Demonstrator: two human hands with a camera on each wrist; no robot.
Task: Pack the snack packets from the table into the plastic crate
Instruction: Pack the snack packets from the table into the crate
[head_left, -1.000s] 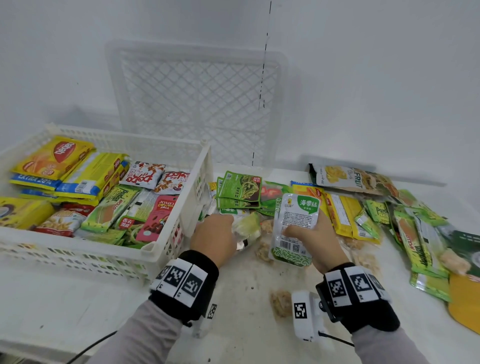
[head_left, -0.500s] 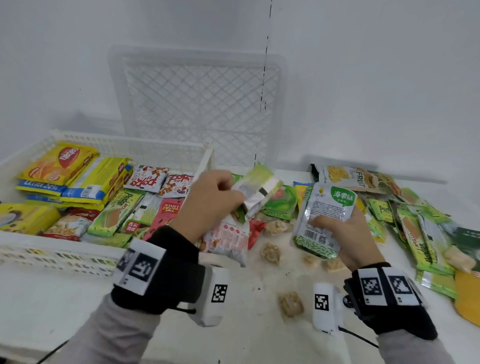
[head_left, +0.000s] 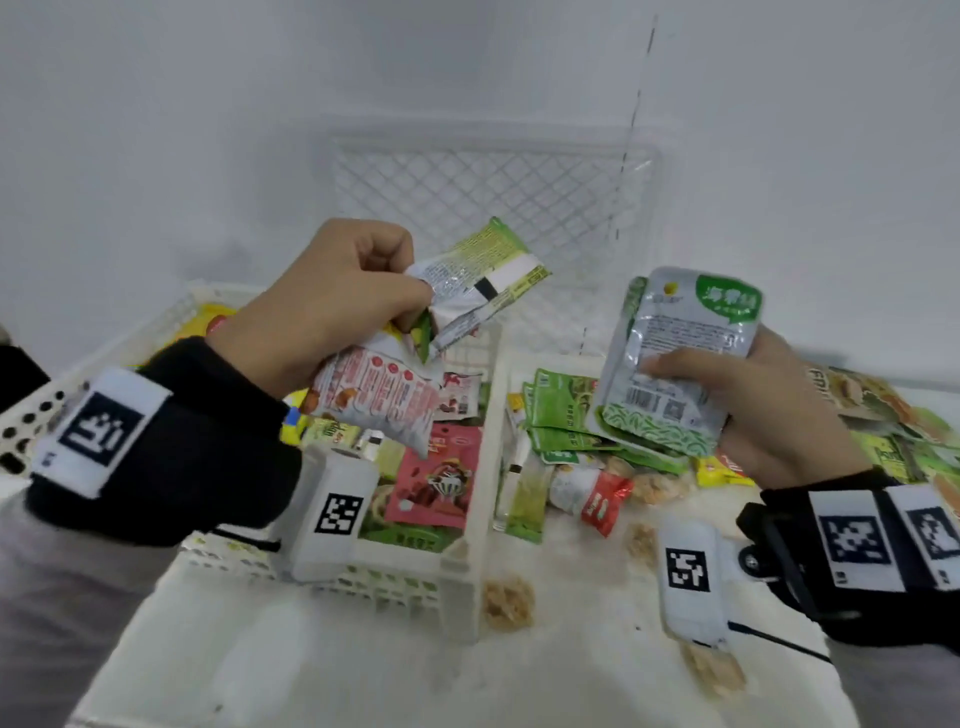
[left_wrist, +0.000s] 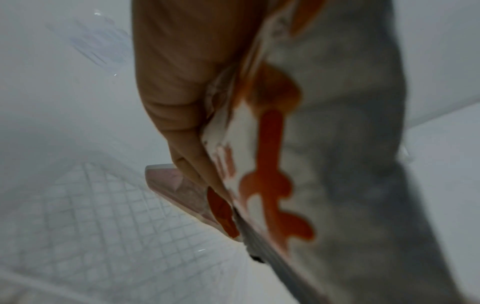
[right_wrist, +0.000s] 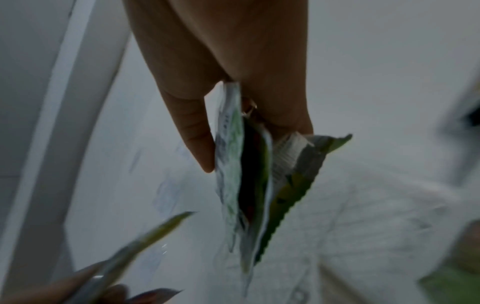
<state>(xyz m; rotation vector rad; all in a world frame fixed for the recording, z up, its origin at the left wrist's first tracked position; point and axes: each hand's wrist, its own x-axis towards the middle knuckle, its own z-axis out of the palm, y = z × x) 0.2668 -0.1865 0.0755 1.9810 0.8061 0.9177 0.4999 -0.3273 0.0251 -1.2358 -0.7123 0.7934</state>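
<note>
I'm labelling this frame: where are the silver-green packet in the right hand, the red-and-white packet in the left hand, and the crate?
Silver-green packet (head_left: 680, 358), head view, middle of its printed back.
Red-and-white packet (head_left: 379, 400), head view, its face.
Crate (head_left: 488, 415), head view, right wall.

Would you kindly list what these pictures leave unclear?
- Head view: left hand covers the crate's far contents.
- Left wrist view: red-and-white packet print, motion-blurred.
- Right wrist view: how many packets the right hand pinches; edge-on stack is blurred.
</note>
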